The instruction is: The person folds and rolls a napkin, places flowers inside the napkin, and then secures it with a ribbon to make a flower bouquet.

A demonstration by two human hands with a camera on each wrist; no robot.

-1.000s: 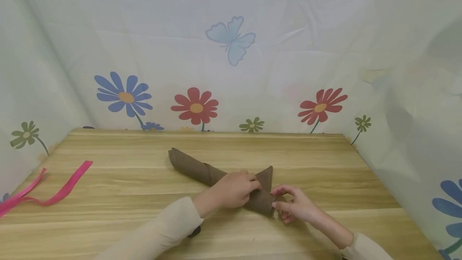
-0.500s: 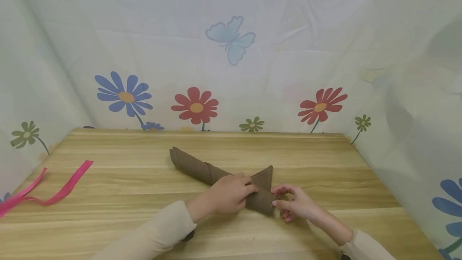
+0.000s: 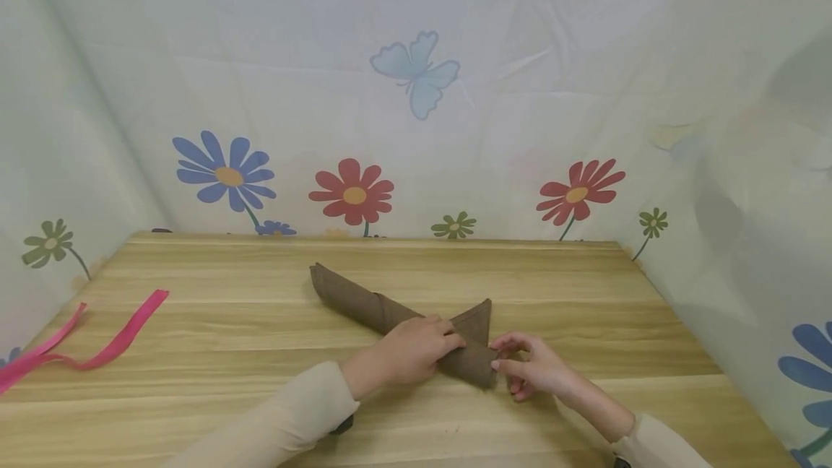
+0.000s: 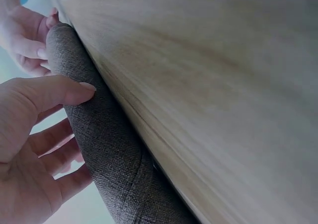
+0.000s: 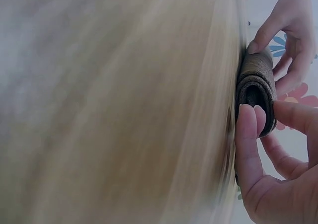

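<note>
A brown woven cloth (image 3: pixel 347 302), rolled into a long tube, lies slantwise on the wooden table. A pointed corner (image 3: pixel 477 320) of it sticks out behind the roll near its right end. My left hand (image 3: pixel 412 349) grips the roll right of its middle; in the left wrist view the thumb presses one side and the fingers lie along the other. At the right end, my right hand (image 3: pixel 536 367) pinches the edge with thumb and fingertips. The right wrist view looks into the hollow, layered end of the roll (image 5: pixel 258 72), with right fingertips at its opening.
A pink ribbon (image 3: pixel 123 338) lies loosely curved on the left of the table (image 3: pixel 214 410), running out of view. A hanging sheet (image 3: pixel 292 78) printed with flowers and a butterfly stands behind the table and along both sides.
My left hand has slid slightly left along the roll. The far left end of the roll has shifted a little to the right, while my right hand stays nearly still.
</note>
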